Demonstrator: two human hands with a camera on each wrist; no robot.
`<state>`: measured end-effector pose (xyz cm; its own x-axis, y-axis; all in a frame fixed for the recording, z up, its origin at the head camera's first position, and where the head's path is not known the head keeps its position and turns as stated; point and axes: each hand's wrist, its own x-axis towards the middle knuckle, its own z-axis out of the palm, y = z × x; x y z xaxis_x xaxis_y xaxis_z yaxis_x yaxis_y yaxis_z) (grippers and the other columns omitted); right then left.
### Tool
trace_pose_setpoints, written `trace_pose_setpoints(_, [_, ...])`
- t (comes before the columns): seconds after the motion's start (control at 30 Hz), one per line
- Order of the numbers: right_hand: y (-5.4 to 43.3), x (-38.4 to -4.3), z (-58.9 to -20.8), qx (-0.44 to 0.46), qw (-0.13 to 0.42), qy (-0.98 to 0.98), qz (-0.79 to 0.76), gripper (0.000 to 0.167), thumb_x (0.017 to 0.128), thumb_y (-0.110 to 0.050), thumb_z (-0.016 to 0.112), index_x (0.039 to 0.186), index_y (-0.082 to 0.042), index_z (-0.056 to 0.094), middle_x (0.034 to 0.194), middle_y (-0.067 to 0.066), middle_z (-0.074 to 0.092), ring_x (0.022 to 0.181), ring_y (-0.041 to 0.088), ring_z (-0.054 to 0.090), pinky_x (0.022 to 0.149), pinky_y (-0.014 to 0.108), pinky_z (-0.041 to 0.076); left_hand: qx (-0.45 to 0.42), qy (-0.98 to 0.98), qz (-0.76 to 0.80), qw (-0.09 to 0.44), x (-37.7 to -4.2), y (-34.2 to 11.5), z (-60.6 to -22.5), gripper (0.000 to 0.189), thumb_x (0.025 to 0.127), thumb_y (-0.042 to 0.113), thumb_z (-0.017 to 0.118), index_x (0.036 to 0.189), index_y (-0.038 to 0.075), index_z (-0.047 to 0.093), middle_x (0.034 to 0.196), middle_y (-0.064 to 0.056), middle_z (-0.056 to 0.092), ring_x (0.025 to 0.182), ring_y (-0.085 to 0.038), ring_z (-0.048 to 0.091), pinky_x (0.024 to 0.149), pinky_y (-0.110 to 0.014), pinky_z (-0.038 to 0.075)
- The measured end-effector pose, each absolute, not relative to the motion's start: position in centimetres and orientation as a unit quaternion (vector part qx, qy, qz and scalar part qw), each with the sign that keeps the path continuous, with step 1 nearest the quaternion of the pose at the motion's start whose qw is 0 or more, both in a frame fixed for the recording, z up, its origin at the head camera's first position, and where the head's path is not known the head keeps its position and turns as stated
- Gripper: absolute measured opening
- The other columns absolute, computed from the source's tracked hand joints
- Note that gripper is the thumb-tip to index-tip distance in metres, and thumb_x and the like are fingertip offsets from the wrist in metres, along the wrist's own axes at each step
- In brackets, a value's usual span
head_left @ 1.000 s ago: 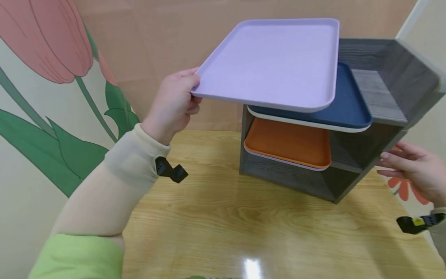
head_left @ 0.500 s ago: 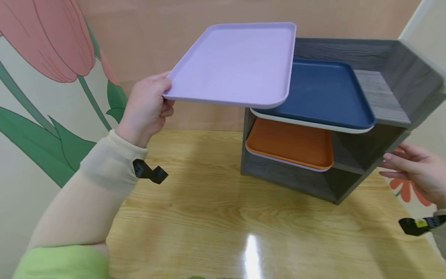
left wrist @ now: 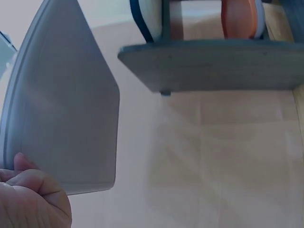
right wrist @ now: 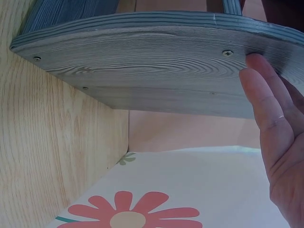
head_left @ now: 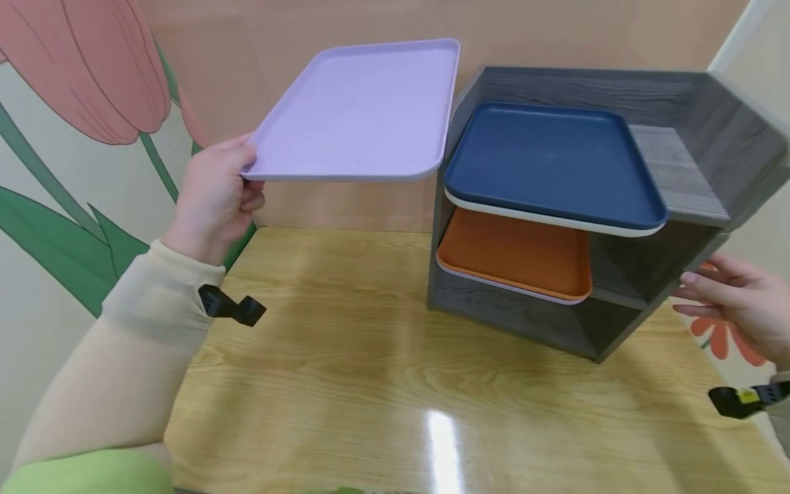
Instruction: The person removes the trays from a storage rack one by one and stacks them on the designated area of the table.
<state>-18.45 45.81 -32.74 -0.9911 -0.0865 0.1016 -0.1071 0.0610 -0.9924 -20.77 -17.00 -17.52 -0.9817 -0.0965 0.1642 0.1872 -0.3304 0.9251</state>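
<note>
Left hand (head_left: 216, 192) pinching lilac tray (head_left: 361, 113), right hand (head_left: 743, 302) straight-fingered, touching grey shelf unit (right wrist: 142, 66)

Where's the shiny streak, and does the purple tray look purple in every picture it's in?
Head view: a white streak of glare on the glossy yellow-brown wooden table, and the pale purple, flat rectangular tray looks bright lilac; left wrist view: the tray looks dim and grey instead.
</note>
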Motion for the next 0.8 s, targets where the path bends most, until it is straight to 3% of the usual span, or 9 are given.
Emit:
trace_pose_setpoints(0.2, [45.8, -18.2, -32.7, 0.074, 0.012, -0.705, 0.705, 0.058, 0.098, 0.004, 0.048, 0.148, -0.023, 0.04, 0.106, -0.014, 0.068, 0.082, 0.007, 0.069, 0.06, 0.026, 0.056, -0.033, -0.562, -0.821, 0.089, -21.0, -18.6, -18.3, 0.025, 0.098, 0.004, 0.046, 0.115, 0.0, 0.065, 0.065, -0.007, 0.058, 0.041, -0.012, 0.027, 0.041, -0.024, 0.011])
trace_pose_setpoints(0.43, [46.0, -18.0, -32.5, 0.07, 0.011, -0.71, 0.701, 0.058, 0.097, 0.003, 0.049, 0.149, -0.023, 0.038, 0.106, -0.014, 0.068, 0.083, 0.008, 0.069, 0.06, 0.026, 0.056, -0.014, -0.577, -0.812, 0.084, -21.3, -20.2, -19.5, 0.029, 0.099, 0.009, 0.05, 0.124, 0.001, 0.062, 0.072, -0.007, 0.061, 0.043, -0.012, 0.031, 0.039, -0.023, 0.016])
trace_pose_setpoints(0.6, [46.2, -17.8, -32.6, 0.07, 0.01, -0.714, 0.697, 0.059, 0.098, 0.003, 0.049, 0.149, -0.023, 0.037, 0.106, -0.014, 0.068, 0.083, 0.008, 0.069, 0.061, 0.025, 0.056, -0.014, -0.593, -0.801, 0.076, -21.6, -20.9, -20.8, 0.038, 0.101, 0.014, 0.048, 0.136, 0.0, 0.052, 0.076, -0.007, 0.063, 0.044, -0.011, 0.032, 0.039, -0.022, 0.019])
trace_pose_setpoints(0.8, [46.1, -17.8, -32.7, 0.075, 0.01, -0.709, 0.701, 0.058, 0.098, 0.004, 0.047, 0.148, -0.022, 0.04, 0.107, -0.013, 0.068, 0.084, 0.008, 0.069, 0.062, 0.025, 0.056, 0.0, -0.628, -0.775, 0.069, -21.6, -21.6, -22.8, 0.041, 0.102, 0.02, 0.046, 0.139, 0.002, 0.049, 0.083, -0.004, 0.065, 0.045, -0.011, 0.032, 0.041, -0.022, 0.021])
